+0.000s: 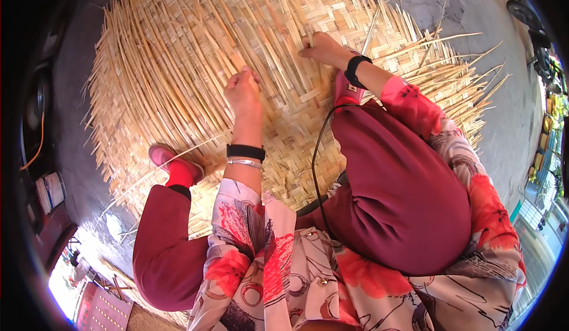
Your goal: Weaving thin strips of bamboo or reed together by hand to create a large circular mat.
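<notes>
A large woven mat of pale bamboo strips (pixel 284 174) lies beneath me, its upper part covered by many long, loose-ended strips side by side. My left hand (pixel 242 91) is closed over the middle of the mat, fingertips pinched at a thin bamboo strip that blurs into those around it. Further right and a little farther away, my right hand (pixel 323 48) is closed too, thumb and fingers gripping a strip whose pale end shows above them. One long single strip (pixel 192 148) runs slantwise from near my left wrist across my left shoe toward the lower left.
My left shoe (pixel 176 160) and right shoe (pixel 348 88) both rest on the mat. Loose strip ends (pixel 474 88) stick out over the grey floor (pixel 504 135) at right. A dark cord (pixel 314 159) hangs by my right knee. A wheeled vehicle (pixel 524 16) stands at the far right.
</notes>
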A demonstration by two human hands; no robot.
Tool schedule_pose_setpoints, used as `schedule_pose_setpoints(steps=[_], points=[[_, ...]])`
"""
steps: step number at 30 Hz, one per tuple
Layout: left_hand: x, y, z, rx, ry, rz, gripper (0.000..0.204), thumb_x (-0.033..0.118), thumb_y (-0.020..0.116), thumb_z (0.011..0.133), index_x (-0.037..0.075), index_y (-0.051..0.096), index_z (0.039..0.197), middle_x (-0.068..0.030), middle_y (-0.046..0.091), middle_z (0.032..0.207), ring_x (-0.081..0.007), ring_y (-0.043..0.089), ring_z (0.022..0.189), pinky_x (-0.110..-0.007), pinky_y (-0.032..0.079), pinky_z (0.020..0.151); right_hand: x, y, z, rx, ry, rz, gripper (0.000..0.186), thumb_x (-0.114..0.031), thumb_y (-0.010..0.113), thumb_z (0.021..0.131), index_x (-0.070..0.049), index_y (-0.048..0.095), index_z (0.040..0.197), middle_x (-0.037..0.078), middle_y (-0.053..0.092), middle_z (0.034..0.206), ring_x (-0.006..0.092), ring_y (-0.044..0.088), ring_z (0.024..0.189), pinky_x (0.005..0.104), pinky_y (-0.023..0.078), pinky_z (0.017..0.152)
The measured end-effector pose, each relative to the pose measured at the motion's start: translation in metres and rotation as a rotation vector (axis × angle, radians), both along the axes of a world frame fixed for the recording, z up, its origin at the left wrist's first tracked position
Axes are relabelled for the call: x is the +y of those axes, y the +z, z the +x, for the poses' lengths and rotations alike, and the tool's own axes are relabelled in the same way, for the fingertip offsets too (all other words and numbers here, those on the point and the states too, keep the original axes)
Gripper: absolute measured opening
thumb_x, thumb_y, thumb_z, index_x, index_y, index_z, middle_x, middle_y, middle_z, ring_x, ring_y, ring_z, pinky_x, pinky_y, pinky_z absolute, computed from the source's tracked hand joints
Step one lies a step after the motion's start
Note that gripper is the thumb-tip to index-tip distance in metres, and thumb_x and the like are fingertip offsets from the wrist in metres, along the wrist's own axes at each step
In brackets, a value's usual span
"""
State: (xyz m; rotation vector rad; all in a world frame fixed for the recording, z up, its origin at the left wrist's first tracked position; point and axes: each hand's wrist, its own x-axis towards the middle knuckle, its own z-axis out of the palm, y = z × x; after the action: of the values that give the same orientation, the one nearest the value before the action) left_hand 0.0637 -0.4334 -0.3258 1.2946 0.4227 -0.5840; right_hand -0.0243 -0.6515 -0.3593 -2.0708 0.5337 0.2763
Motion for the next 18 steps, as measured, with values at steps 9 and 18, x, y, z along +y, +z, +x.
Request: schedule_pose_setpoints(steps=[9, 18], points=[[-0.014, -0.017, -0.02, 0.027, -0.153, 0.063, 0.013, 0.003, 0.048, 0.093, 0.004, 0.047, 0.08, -0.0085, 0.063, 0.074, -0.0133, 0.061, 0.063, -0.023, 0.043, 0.051, 0.017, 0.026, 0.035, 0.104, -0.107, 0.598, 0.038, -0.04, 0.07, 0.079, -0.003, 0.063, 0.078, 0.004, 0.055, 0.066, 0.0124, 0.056, 0.063, 0.0273, 0.041, 0.06], [-0.017, -0.022, -0.041, -0.569, -0.623, 0.344, 0.017, 0.001, 0.039, 0.094, 0.0, 0.048, 0.109, -0.0129, 0.061, 0.091, -0.024, 0.064, 0.078, -0.033, 0.05, 0.063, 0.024, 0.06, 0.017, -0.085, -0.09, 0.918, 0.034, -0.035, 0.068, 0.084, -0.002, 0.065, 0.094, 0.006, 0.066, 0.091, 0.012, 0.054, 0.088, 0.0252, 0.041, 0.08]])
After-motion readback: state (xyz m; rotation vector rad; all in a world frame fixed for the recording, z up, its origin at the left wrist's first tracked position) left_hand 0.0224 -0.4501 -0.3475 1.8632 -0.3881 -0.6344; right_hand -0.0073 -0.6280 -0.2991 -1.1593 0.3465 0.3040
